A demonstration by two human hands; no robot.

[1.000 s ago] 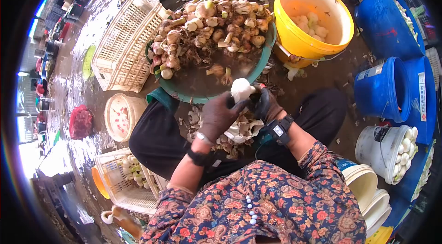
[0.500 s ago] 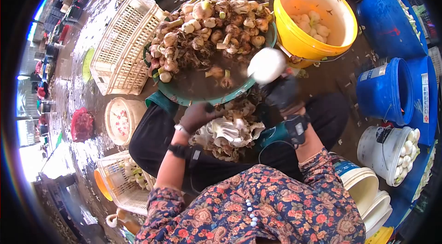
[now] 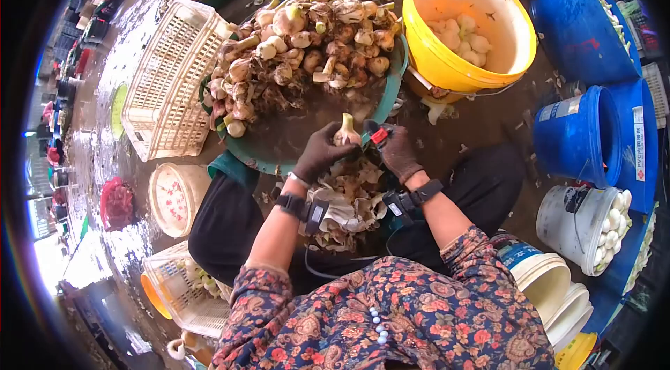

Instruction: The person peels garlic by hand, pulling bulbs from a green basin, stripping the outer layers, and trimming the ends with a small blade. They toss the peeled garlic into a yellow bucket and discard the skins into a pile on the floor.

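In the head view, my left hand (image 3: 319,153), in a dark glove, is closed round an unpeeled garlic bulb (image 3: 347,134) with its cut stem pointing up. Beside it, my gloved right hand (image 3: 399,153) grips a small red-handled tool (image 3: 379,135); its working end cannot be made out. Both hands are over the near rim of a green tub (image 3: 398,84), heaped with soil-stained garlic bulbs (image 3: 293,56). Papery garlic skins (image 3: 342,209) lie below my hands, between my legs.
Right of the tub stands a yellow bucket (image 3: 447,66) holding white peeled bulbs. Blue buckets (image 3: 569,136) and a white bucket (image 3: 569,227) of peeled garlic line the right. A white plastic crate (image 3: 171,77) and a small pale bucket (image 3: 174,195) stand at left.
A blurred white bulb by my right hand near the yellow bucket is gone from there. My right hand has come back beside the left, which has risen and now holds an unpeeled bulb.
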